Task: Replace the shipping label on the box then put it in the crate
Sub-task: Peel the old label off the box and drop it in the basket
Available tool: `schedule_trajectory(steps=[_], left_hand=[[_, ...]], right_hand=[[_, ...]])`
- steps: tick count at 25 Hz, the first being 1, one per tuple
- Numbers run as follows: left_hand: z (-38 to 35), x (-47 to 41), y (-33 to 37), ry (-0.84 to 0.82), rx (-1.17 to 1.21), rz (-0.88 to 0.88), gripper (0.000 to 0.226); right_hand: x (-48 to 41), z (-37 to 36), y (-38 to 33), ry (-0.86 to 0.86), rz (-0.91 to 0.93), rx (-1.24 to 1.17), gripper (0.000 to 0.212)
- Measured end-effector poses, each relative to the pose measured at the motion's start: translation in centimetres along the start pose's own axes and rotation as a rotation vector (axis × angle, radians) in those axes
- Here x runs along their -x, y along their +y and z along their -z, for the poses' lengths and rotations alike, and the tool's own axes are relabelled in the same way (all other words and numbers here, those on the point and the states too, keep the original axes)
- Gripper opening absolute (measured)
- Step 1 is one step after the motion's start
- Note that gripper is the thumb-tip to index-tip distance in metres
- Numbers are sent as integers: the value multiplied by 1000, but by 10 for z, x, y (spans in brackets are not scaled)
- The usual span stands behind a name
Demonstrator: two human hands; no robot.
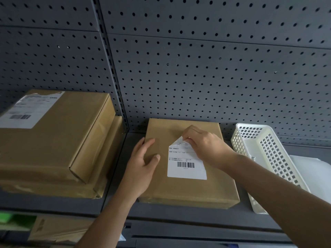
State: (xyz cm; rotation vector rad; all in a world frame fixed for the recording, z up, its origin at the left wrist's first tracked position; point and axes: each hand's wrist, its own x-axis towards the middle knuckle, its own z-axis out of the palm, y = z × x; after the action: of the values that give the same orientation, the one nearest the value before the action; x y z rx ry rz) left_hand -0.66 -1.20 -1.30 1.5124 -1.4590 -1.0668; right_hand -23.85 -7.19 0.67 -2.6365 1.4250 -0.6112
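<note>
Label [186, 169] corner pinched by right hand [206, 145], hiding its upper edge; left hand [143, 165] flat, fingers relaxed, on box [189, 192].

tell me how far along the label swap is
Done: nothing yet. In hand: the right hand pinches the lifted top corner of the label, the rest stuck down, while the left hand presses the box. Left: peel it off, apply a new label, none in view, then move the box into the crate.

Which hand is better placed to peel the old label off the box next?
Right. The right hand pinches the lifted top corner of the label, while the left hand lies flat on the left side of the box, steadying it.
</note>
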Motion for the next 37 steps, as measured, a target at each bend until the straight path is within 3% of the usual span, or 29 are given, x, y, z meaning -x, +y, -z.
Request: schedule_trajectory(steps=[19, 25, 31, 37], left_hand=[[-1, 0, -1, 10, -4, 4, 47], [-1, 0, 0, 16, -5, 0, 47], [0, 1, 1, 12, -1, 4, 47], [0, 0, -1, 3, 4, -8, 47]], right_hand=[[44, 11, -9, 55, 21, 63, 8], [37, 10, -15, 112, -106, -121, 4], [25, 8, -17, 69, -241, -205, 35], [20, 2, -22, 36, -306, -127, 26]])
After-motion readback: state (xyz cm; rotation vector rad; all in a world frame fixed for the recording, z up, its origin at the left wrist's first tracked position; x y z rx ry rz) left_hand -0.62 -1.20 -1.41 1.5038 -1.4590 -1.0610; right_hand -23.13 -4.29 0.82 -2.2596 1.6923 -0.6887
